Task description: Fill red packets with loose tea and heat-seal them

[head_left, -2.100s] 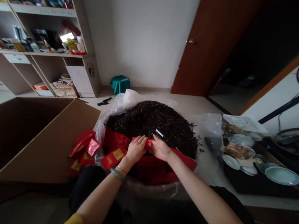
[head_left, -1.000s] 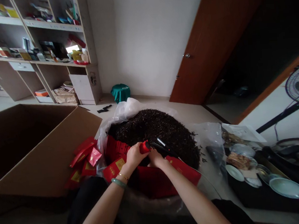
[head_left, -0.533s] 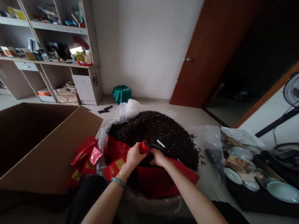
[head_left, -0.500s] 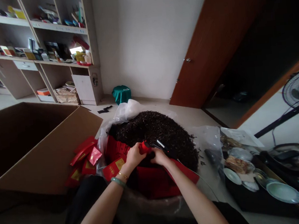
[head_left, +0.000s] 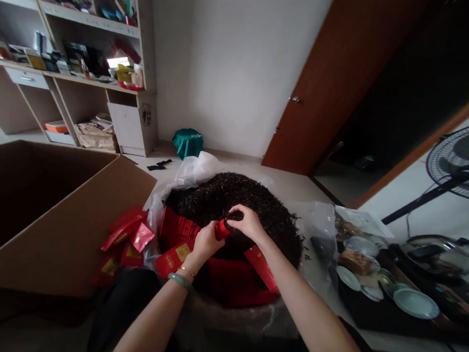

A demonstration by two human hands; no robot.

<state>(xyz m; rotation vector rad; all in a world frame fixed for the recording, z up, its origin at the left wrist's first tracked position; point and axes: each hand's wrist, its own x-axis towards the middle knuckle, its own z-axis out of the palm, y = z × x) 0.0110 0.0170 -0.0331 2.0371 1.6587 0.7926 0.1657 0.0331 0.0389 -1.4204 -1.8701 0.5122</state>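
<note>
Red packet [head_left: 221,229] pinched in my left hand [head_left: 204,242], and my right hand [head_left: 245,222] curls over its mouth, gripping dark tea [head_left: 233,215].

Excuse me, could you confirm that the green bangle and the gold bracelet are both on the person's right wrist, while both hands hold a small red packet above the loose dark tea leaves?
Not quite: the green bangle and the gold bracelet are on the wrist of the left hand, not the right hand; the head view shows this. The rest stands: both hands hold the small red packet above the loose dark tea leaves.
</note>
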